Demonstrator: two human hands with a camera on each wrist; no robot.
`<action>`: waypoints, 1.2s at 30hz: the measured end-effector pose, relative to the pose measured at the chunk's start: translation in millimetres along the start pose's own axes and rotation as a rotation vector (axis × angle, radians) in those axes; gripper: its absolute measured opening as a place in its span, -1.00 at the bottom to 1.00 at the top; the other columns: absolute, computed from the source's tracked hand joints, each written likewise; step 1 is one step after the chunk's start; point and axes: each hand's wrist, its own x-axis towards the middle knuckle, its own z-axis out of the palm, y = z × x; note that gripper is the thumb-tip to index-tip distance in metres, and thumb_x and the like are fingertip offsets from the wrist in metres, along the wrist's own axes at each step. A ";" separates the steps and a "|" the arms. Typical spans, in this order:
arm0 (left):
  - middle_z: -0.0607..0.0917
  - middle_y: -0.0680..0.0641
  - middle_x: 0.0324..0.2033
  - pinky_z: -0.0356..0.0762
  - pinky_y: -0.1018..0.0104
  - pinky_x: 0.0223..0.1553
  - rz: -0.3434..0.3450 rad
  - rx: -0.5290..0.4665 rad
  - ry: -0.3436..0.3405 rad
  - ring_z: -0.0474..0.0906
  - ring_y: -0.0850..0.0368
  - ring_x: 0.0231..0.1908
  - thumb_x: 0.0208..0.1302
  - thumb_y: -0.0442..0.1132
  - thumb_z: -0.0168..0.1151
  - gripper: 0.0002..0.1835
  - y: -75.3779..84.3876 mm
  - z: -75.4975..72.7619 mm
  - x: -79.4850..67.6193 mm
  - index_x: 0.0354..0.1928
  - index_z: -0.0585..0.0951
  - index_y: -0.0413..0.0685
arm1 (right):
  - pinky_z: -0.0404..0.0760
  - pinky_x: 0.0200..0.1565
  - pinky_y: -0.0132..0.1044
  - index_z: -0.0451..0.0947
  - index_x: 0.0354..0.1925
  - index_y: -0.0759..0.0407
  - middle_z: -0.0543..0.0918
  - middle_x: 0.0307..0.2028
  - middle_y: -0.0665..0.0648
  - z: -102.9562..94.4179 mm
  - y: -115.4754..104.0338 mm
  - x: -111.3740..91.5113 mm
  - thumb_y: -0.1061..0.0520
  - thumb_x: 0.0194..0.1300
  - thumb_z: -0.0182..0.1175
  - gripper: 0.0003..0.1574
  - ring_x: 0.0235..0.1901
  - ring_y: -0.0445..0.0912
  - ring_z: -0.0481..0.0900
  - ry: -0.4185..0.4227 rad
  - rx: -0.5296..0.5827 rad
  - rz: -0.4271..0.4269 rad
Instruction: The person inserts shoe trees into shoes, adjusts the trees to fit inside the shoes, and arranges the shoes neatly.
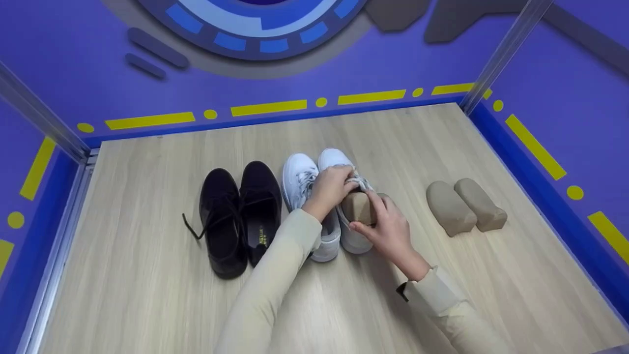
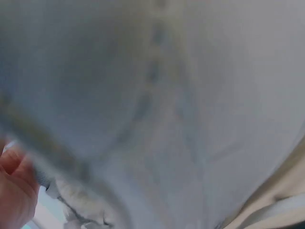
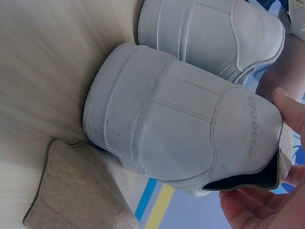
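A pair of white sneakers stands at the middle of the board; the left one is next to the right one. My left hand pinches the right sneaker's tongue and laces. A beige shoe insert sits in that sneaker's opening, its squared end showing. My right hand grips this insert, thumb and fingers on opposite sides. In the right wrist view the fingers are right at the collar, and the sneaker's heel faces the camera. The left wrist view is mostly blurred white shoe surface.
Black lace-up shoes stand on the left, one lace trailing outward. Two beige inserts lie to the right. Another beige insert lies beside the right sneaker. Purple panels wall the wooden board at back and sides.
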 end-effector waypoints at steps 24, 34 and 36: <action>0.61 0.02 -0.40 0.45 0.31 -0.24 -0.017 -0.165 -0.069 0.43 0.19 -0.39 0.10 -0.21 0.17 -0.90 -13.9 -5.4 -10.7 -0.36 0.59 -0.06 | 0.47 -0.30 0.00 0.33 0.11 0.09 0.52 -0.16 0.23 -3.5 -3.3 5.8 -0.22 -0.27 0.36 -0.05 -0.25 0.12 0.52 -0.084 0.008 0.085; 0.57 0.05 -0.50 0.38 0.40 -0.37 -0.012 -0.194 -0.044 0.37 0.23 -0.47 0.08 -0.22 0.18 -0.93 -16.2 -3.6 -10.7 -0.43 0.59 -0.05 | 0.47 -0.35 -0.01 0.32 0.14 0.11 0.52 -0.17 0.26 -2.5 -3.4 9.5 -0.22 -0.22 0.35 -0.04 -0.29 0.12 0.51 -0.117 -0.001 0.111; 0.58 0.05 -0.49 0.39 0.39 -0.36 -0.014 -0.187 -0.043 0.38 0.23 -0.46 0.08 -0.21 0.19 -0.93 -16.1 -3.6 -10.7 -0.43 0.59 -0.04 | 0.46 -0.34 -0.01 0.32 0.14 0.11 0.52 -0.17 0.26 -2.0 -3.4 10.2 -0.22 -0.22 0.35 -0.04 -0.29 0.13 0.51 -0.124 0.001 0.121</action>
